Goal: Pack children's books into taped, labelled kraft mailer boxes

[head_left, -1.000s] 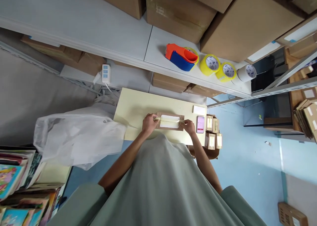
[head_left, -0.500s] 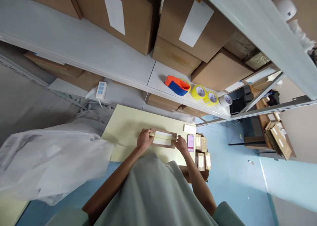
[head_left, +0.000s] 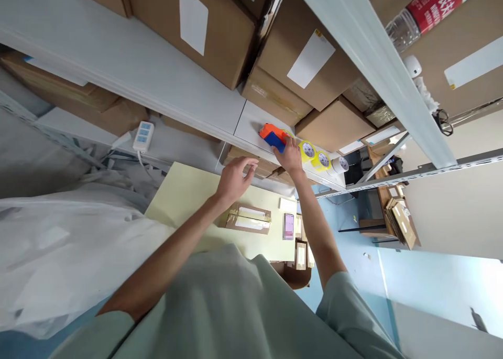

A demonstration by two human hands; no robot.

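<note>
My right hand (head_left: pixel 291 155) is wrapped round the near right end of an orange and blue tape dispenser (head_left: pixel 274 138) on the shelf. My left hand (head_left: pixel 234 180) is raised over the far edge of the pale yellow table (head_left: pixel 184 191), its fingers apart and holding nothing. Below it on the table lies a long brown box (head_left: pixel 248 218) with a white label and clear tape along its top. Right of the box are a phone (head_left: pixel 288 226) with a lit screen and a small white block (head_left: pixel 287 204).
Yellow tape rolls (head_left: pixel 307 150) and a white roll (head_left: pixel 340 164) stand right of the dispenser. Large cartons (head_left: pixel 196 29) fill the shelf behind. A power strip (head_left: pixel 143 136) hangs at left, above white plastic sheeting (head_left: pixel 78 254). Small boxes (head_left: pixel 301 255) sit beside the table.
Both hands have left the brown box. My right hand has moved up to the shelf and taken hold of the dispenser; my left hand has risen and opened. The view has shifted.
</note>
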